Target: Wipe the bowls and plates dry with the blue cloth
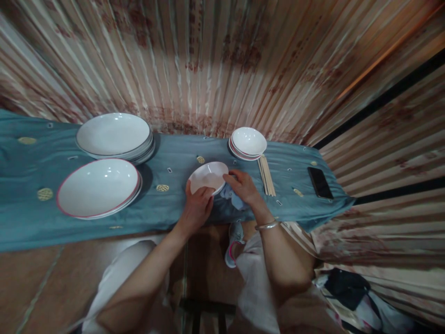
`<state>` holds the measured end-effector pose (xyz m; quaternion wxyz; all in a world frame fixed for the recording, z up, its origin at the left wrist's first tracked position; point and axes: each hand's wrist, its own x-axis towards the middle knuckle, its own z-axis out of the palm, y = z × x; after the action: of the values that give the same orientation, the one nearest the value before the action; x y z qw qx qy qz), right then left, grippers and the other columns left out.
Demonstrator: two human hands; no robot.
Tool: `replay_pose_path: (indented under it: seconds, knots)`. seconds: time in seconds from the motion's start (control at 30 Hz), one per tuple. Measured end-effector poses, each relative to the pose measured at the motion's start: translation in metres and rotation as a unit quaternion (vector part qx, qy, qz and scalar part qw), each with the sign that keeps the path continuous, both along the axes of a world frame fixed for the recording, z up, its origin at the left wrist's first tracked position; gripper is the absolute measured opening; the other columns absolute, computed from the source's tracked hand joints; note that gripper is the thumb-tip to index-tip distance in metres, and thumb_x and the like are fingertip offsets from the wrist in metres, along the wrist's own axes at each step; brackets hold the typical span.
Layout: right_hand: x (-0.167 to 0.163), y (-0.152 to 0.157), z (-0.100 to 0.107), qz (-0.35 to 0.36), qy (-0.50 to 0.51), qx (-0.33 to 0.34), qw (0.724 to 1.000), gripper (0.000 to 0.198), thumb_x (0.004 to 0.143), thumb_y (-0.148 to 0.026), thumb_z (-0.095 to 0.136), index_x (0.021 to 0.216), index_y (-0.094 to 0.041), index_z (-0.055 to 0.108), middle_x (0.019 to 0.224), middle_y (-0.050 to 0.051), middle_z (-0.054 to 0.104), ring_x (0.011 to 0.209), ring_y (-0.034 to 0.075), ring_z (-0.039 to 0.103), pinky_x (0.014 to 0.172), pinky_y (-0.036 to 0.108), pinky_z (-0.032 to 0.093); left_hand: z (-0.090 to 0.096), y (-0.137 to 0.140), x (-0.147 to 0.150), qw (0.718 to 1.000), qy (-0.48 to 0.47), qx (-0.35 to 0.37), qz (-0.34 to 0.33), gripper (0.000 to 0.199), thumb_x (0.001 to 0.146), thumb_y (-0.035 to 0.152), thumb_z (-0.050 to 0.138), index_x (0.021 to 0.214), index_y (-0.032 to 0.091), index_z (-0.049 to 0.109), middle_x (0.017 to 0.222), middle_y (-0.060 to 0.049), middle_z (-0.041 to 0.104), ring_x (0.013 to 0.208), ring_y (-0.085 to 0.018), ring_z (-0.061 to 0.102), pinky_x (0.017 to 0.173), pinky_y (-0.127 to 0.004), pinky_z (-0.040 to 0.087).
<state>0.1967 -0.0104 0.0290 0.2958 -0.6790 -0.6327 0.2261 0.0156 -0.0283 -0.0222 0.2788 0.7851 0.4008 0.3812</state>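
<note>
A person's left hand (198, 208) grasps the near left side of a white bowl (209, 174), fingers curled over the rim, while the right hand (244, 186) grips the rim at its right. The bowl, tilted slightly, is held near the front edge of a table spread with a blue-green tablecloth (167, 211) dotted with yellow pineapples. A pale blue cloth (232, 198) bunches beneath the right hand, beside the bowl; whether the fingers also grip it cannot be told. A silver bracelet (266, 225) circles the right wrist. Just beyond the right hand lies a bundle of chopsticks (267, 177), its far end by a stack of small bowls (249, 141). Farther right rests a dark phone (320, 183). Well to the left stand two stacks of larger dishes: a red-rimmed stack (99, 188) in front, a dark-rimmed stack (114, 133) behind. A pleated, flower-patterned curtain (215, 69) hangs behind the table.
</note>
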Motion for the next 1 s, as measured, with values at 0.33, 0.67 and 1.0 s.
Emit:
replay_pose_path:
  seconds: [0.33, 0.67, 1.0]
  knots:
    - [0.02, 0.002, -0.008, 0.015, 0.062, -0.015, 0.998, 0.023, 0.079, -0.032, 0.047, 0.065, -0.02, 0.06, 0.06, -0.001, 0.055, 0.061, 0.015, 0.052, 0.057, 0.025, 0.033, -0.014, 0.01, 0.001, 0.986, -0.001, 0.053, 0.16, 0.094, 0.074, 0.05, 0.074, 0.15, 0.021, 0.027, 0.158, -0.023, 0.03, 0.148, -0.039, 0.023, 0.116, -0.065, 0.011]
    - [0.036, 0.007, -0.008, -0.062, 0.2, 0.075, 0.975, 0.026, 0.074, -0.041, 0.048, 0.06, -0.02, 0.056, 0.054, -0.005, 0.042, 0.058, 0.012, 0.039, 0.055, 0.024, 0.031, 0.0, 0.021, 0.013, 0.961, -0.197, -0.075, 0.18, 0.076, 0.07, 0.053, 0.077, 0.136, 0.023, 0.051, 0.134, -0.014, 0.056, 0.131, -0.033, 0.048, 0.112, -0.052, 0.035]
    - [0.063, 0.019, -0.004, -0.122, 0.259, 0.227, 0.931, 0.024, 0.078, -0.037, 0.053, 0.074, -0.017, 0.065, 0.067, -0.003, 0.056, 0.066, 0.013, 0.046, 0.062, 0.024, 0.039, 0.025, 0.085, 0.072, 0.928, -0.364, -0.075, 0.038, 0.059, 0.081, 0.055, 0.066, 0.13, 0.025, 0.052, 0.136, -0.012, 0.057, 0.121, -0.027, 0.058, 0.106, -0.045, 0.043]
